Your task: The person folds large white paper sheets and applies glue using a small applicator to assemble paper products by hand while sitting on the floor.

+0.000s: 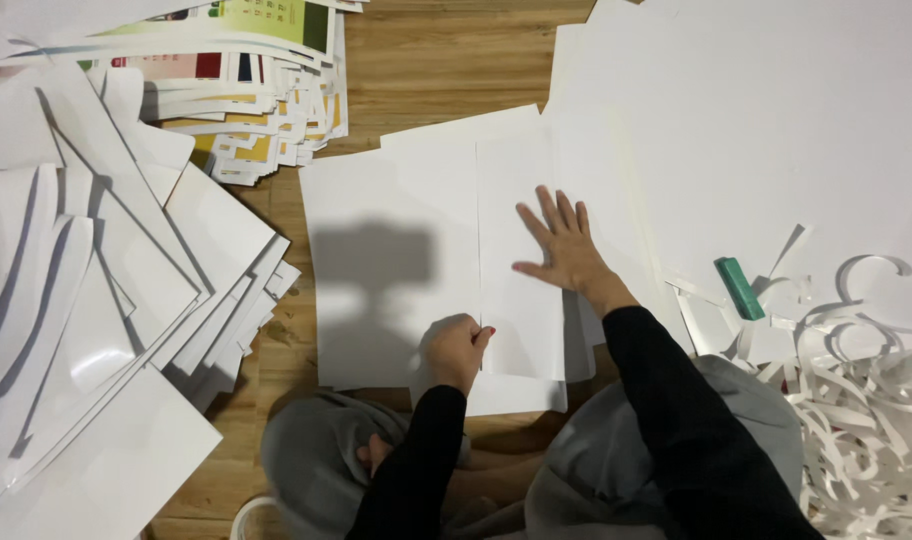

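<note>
Tool in the closed left hand (454, 347) hidden; paper stacks (86, 300) and strips (866, 420) cut off by edges.

Two hands (566, 250), one green block (740, 288)

- A wooden floor (446, 70) is carrying everything.
- A white sheet (396, 260) is lying flat at the centre.
- Glossy white sheets (86, 300) are fanning out on the left.
- A stack of colour-printed sheets (251, 90) is sitting at the top left.
- Large white sheets (756, 130) are spreading across the right.
- Curled paper strips (866, 400) are piling up at the lower right.
</note>
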